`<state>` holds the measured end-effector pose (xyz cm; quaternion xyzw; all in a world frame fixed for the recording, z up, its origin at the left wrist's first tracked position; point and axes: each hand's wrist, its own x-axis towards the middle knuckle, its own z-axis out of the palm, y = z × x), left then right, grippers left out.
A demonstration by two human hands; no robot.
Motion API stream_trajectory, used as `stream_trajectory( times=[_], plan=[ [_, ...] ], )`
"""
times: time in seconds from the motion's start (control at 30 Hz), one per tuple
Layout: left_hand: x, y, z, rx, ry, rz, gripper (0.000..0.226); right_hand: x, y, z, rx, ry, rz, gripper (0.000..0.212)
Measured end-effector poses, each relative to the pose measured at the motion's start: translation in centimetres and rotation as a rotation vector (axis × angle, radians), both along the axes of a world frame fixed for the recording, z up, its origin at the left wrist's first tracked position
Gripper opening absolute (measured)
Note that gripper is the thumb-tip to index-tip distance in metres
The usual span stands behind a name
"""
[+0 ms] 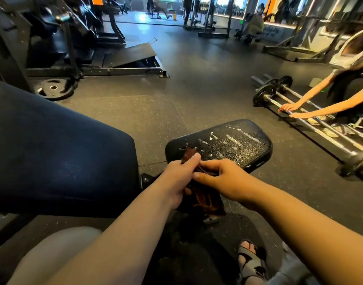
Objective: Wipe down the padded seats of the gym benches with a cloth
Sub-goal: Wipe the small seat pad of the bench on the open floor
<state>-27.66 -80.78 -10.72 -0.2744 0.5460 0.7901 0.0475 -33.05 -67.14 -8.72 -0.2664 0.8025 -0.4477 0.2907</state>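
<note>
Both hands curled on cloth (205, 194): left hand (176, 182) pinching top with thumb, right hand (219, 179) gripping middle, rest hanging below. Seat (234, 142) at 1 o'clock, just beyond hands, streaked with white foam, unwiped. Risk: bunched cloth smearing foam, missing edges. Person at 3 o'clock handling barbell (300, 112), a possible collision.

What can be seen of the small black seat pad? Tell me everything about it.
The small black seat pad is a rounded, padded rectangle that looks like textured vinyl, tilted slightly and standing clear of the floor. White streaks and speckles mark its top, so it is not yet wiped clean. The brown cloth, gripped by the left hand and right hand, lies at its near left corner.
</note>
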Motion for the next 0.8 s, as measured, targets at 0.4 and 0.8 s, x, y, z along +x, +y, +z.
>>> stream_trajectory(
  times=[0.4, 0.8],
  plan=[
    [-2.7, -1.2, 1.4, -0.041, 0.049, -0.142, 0.033, -3.1, 0.2, -0.8, 0.129, 0.218, -0.174, 0.023],
    [-6.0, -4.9, 0.0, -0.031, -0.099, 0.305, 0.019, -7.2, 0.2, 1.2, -0.053, -0.05, -0.638, 0.016]
  ],
)
